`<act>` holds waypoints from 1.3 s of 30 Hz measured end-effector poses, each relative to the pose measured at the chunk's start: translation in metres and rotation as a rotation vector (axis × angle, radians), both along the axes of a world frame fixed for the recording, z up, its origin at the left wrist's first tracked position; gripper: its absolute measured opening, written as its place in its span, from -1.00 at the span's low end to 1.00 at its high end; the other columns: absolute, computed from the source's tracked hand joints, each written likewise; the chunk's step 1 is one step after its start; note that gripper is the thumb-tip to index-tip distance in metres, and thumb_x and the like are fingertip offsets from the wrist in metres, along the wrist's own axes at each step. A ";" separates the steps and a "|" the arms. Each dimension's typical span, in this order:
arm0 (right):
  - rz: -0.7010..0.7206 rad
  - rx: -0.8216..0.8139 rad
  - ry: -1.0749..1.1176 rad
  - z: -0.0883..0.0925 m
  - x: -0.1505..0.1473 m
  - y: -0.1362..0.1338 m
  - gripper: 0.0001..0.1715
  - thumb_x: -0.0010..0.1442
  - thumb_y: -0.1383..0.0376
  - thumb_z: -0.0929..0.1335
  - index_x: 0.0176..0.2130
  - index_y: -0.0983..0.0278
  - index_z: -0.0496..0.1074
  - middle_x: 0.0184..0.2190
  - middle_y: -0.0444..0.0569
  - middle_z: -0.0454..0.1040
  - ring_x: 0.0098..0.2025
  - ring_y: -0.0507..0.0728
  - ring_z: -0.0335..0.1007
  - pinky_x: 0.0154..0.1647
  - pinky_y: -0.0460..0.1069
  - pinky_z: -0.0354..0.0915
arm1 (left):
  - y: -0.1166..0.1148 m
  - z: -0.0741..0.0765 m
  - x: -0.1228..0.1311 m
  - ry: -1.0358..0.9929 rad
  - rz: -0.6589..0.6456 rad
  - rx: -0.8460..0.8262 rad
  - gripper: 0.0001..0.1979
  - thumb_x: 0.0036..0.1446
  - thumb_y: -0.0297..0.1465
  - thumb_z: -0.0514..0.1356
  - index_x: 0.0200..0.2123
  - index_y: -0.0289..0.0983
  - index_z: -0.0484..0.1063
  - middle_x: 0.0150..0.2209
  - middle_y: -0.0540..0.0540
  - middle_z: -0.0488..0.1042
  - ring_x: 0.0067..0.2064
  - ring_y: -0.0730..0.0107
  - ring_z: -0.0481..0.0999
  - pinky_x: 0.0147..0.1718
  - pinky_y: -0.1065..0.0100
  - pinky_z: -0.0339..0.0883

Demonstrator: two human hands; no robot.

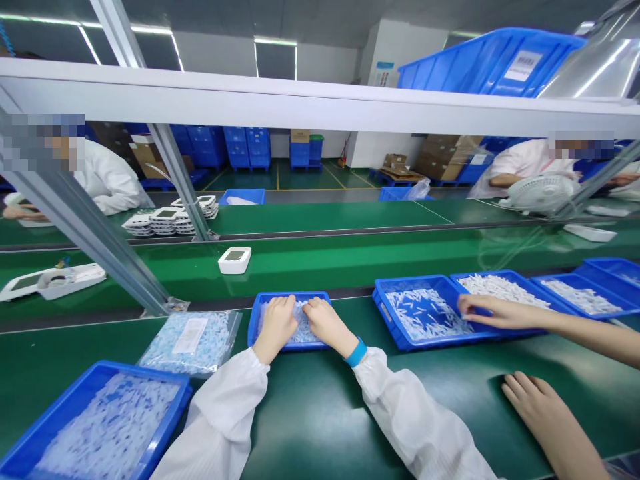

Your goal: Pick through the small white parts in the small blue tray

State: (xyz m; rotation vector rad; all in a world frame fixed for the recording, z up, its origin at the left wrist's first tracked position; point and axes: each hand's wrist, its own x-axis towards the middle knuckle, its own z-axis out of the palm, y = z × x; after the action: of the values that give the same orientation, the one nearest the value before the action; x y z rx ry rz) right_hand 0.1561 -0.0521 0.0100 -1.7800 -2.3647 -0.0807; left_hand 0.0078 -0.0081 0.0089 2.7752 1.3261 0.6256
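Ahead of me on the green bench is a small blue tray (289, 347) holding small pale-blue pieces (303, 330), which look partly covered by clear plastic. My left hand (277, 327) is closed over the tray's left half, fingers curled down. Over the right half, my right hand (331, 325) is closed the same way, with a blue band at its wrist. Whatever the fingers pinch is hidden beneath them. Left of the tray lies a sealed clear bag (215, 340) of pale-blue pieces with a white label.
A larger blue tray (163, 437) of pale pieces stands near left. At right, a co-worker's hand (493, 312) reaches over blue trays (400, 342) of white pieces; their other hand (537, 400) rests on the bench. A white device (235, 260) sits behind, beyond a metal post (115, 247).
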 end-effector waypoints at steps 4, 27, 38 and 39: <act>0.008 0.007 0.024 -0.003 0.001 0.002 -0.77 0.20 0.52 0.20 -0.30 0.41 0.42 -0.31 0.08 0.44 -0.23 0.13 0.28 -0.19 -0.02 0.10 | 0.001 -0.004 -0.001 -0.049 -0.067 0.007 -0.75 -0.02 -0.66 -0.03 -0.32 -0.26 0.29 -0.39 -0.11 0.44 -0.28 0.28 0.41 -0.24 0.31 0.19; 0.010 -0.004 0.051 -0.006 0.000 0.004 -0.72 0.21 0.51 0.19 -0.24 0.41 0.46 -0.32 0.08 0.46 -0.24 0.12 0.33 -0.14 -0.02 0.14 | 0.002 -0.005 -0.004 -0.152 -0.132 -0.080 -0.75 0.12 -0.58 -0.01 -0.27 -0.27 0.43 -0.25 -0.11 0.46 -0.14 0.31 0.39 -0.11 0.26 0.21; 0.016 -0.022 0.044 -0.004 -0.002 0.005 -0.73 0.20 0.52 0.19 -0.26 0.41 0.46 -0.32 0.08 0.47 -0.24 0.11 0.34 -0.14 -0.03 0.14 | 0.004 -0.006 -0.007 -0.107 -0.071 -0.125 -0.67 0.13 -0.61 -0.03 -0.15 -0.25 0.44 -0.19 -0.08 0.48 -0.08 0.29 0.36 -0.13 0.21 0.16; 0.015 -0.027 0.044 -0.005 -0.002 0.005 -0.73 0.20 0.51 0.20 -0.27 0.41 0.46 -0.32 0.08 0.47 -0.24 0.11 0.34 -0.14 -0.03 0.14 | 0.004 -0.006 -0.008 -0.106 -0.083 -0.126 -0.67 0.14 -0.60 -0.03 -0.16 -0.24 0.44 -0.20 -0.08 0.49 -0.09 0.30 0.37 -0.13 0.21 0.15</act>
State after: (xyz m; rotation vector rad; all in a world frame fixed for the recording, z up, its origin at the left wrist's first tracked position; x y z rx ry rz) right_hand 0.1541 -0.0467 0.0054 -1.7572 -2.3591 -0.0070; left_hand 0.0002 -0.0038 0.0031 2.6416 1.1798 0.6512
